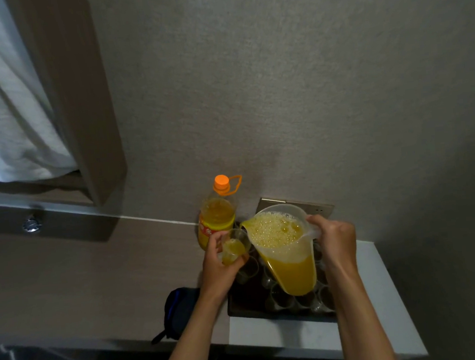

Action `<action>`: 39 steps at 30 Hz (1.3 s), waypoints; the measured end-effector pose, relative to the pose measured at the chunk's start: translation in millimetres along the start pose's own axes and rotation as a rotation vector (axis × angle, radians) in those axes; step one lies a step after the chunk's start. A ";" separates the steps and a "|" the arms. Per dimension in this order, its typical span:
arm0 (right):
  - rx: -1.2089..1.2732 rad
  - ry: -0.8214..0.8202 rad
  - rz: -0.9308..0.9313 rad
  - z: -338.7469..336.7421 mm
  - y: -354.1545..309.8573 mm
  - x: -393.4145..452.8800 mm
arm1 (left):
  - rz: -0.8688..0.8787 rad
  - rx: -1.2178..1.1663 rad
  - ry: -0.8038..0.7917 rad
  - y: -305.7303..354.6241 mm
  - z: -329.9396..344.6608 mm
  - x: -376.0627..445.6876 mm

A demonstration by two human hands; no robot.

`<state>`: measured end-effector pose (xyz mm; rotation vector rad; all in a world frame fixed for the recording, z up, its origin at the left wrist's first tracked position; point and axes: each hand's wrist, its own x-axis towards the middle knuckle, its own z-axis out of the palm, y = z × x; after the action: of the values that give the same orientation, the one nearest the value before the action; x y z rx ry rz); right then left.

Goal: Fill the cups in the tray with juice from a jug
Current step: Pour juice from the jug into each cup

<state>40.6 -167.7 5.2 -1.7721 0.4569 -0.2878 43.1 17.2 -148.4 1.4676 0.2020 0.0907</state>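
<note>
I see the right hand point(335, 240) gripping the jug point(286, 250) handle, jug tilted over the tray point(238, 307), spout toward the cup point(234, 246). Left hand point(220, 266) grips that part-filled cup, upright.

The clear plastic jug point(286, 250) is tilted to the left, full of foamy orange juice, with its spout just above a small clear cup point(235, 246) that is partly filled. Under the jug, a dark tray point(240, 307) holds many clear cups point(308, 299) close together.
</note>
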 end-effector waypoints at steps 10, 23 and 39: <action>-0.022 -0.003 0.001 1.4 2.2 0.8 | 0.009 -0.002 0.009 -1.4 0.4 0.0; -0.037 -0.015 -0.013 3.2 7.7 5.3 | 0.024 -0.020 0.012 -4.3 1.6 4.4; -0.055 -0.012 -0.027 -0.8 6.4 5.5 | 0.035 -0.001 0.023 -2.7 0.0 4.4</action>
<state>44.2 -172.2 -1.1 -1.8335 0.4367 -0.2860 47.3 17.7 -151.4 1.4698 0.1952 0.1357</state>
